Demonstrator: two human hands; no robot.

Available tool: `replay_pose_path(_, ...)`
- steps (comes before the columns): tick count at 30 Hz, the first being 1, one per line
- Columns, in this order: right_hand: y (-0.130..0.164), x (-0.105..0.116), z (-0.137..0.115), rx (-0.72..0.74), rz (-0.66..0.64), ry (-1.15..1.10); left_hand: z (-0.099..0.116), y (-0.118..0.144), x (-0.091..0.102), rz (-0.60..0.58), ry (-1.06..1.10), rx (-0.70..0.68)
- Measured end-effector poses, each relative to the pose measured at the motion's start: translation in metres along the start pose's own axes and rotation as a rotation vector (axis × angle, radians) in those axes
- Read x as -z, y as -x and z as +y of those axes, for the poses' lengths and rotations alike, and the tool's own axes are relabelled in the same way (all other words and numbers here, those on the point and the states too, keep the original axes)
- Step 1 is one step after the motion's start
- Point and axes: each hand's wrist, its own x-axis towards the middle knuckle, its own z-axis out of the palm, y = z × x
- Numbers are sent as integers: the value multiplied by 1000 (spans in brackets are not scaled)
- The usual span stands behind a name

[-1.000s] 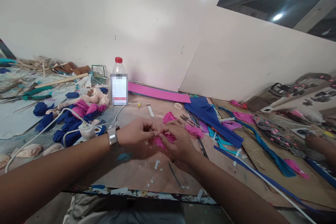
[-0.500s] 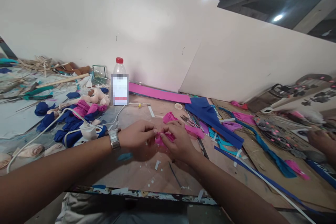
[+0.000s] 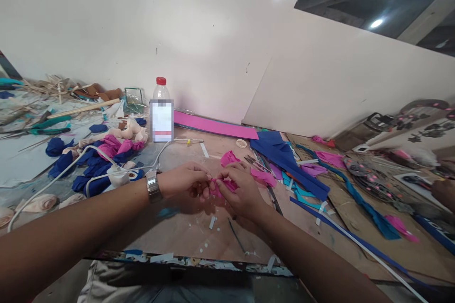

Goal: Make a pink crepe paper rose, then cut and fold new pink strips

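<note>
Between my hands is a crumpled strip of pink crepe paper [image 3: 216,189], low over the middle of the table. My right hand [image 3: 239,190] is closed on it, thumb and fingers pinching from the right. My left hand [image 3: 190,182], with a metal watch at its wrist, pinches the paper's left end with thumb and forefinger. The exact grip point is small and partly hidden by the fingers. More pink paper [image 3: 229,157] lies just behind my right hand, and another pink piece [image 3: 263,178] extends to its right.
Blue and pink paper rolls [image 3: 95,165] and a white cable [image 3: 53,182] lie left. A red-capped bottle [image 3: 161,90] stands behind. Scissors [image 3: 259,164], a tape ring [image 3: 241,143] and blue paper [image 3: 291,163] lie right. A co-worker's hand [image 3: 443,193] is at far right.
My left hand has turned slightly and its fingers have shifted at the pink paper's end. My right hand stays almost still. The co-worker's hand has moved to the right.
</note>
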Motion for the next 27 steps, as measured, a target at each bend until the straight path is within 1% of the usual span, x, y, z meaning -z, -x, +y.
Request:
replay_pose_path(2, 0, 0, 0, 5, -1, -2, 0, 0, -2, 7, 52, 33)
replay_pose_path(6, 0, 0, 0, 10, -9, 8, 0, 0, -3, 42, 84, 70)
replay_pose_path(9, 0, 0, 0, 14, -6, 15, 0, 0, -3, 41, 85, 71)
replay_pose_path(11, 0, -1, 1, 18, 2, 22, -1, 0, -1, 28, 48, 52)
replay_pose_path(13, 1, -2, 2, 24, 13, 25, -4, -2, 1, 21, -25, 6)
replay_pose_path(15, 1, -2, 2, 27, 17, 28, -6, -3, 4, 33, -151, -84)
replay_pose_path(19, 1, -2, 2, 23, 12, 25, -8, -4, 5, 140, -393, -283)
replay_pose_path(24, 1, 0, 1, 12, 8, 16, -5, 1, 1, 277, -551, -374)
replay_pose_path(27, 1, 1, 1, 3, -1, 7, -3, 2, 0, 319, -595, -400)
